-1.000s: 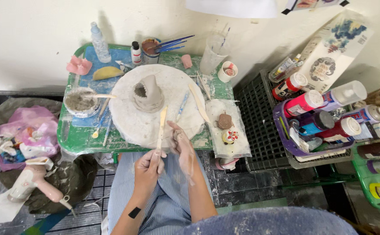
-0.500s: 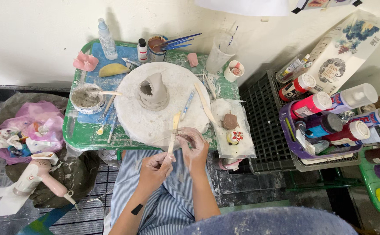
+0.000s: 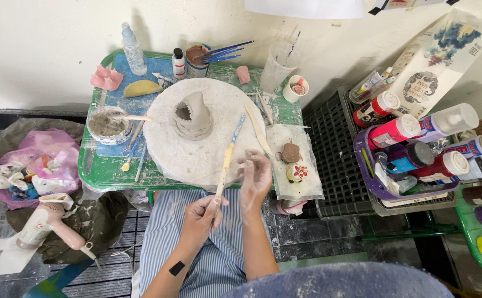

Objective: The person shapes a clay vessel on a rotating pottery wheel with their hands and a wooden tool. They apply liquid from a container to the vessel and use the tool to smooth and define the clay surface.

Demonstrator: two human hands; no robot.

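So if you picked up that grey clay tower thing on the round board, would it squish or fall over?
The clay tower looks wet and soft, so a firm grip would probably dent it. Its base is wider than its top, so it likely would not tip on the round board. It is hollow at the opening, so its walls may be fragile.

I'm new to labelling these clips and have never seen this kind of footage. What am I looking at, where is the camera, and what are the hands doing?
There is no machine here: a person sits at a small green table, and the one camera is worn on their head, looking straight down, so the arms enter from the bottom edge. The left hand grips a thin wooden tool near its lower end; its tip lies over a round white board. The right hand is raised beside it, fingers together, seemingly pinching something too small to identify. On the board stands a grey clay piece. Around it lie a bowl of grey slip, a cup of brushes, a spray bottle and two small painted figures. Paint bottles fill a purple basket at right.
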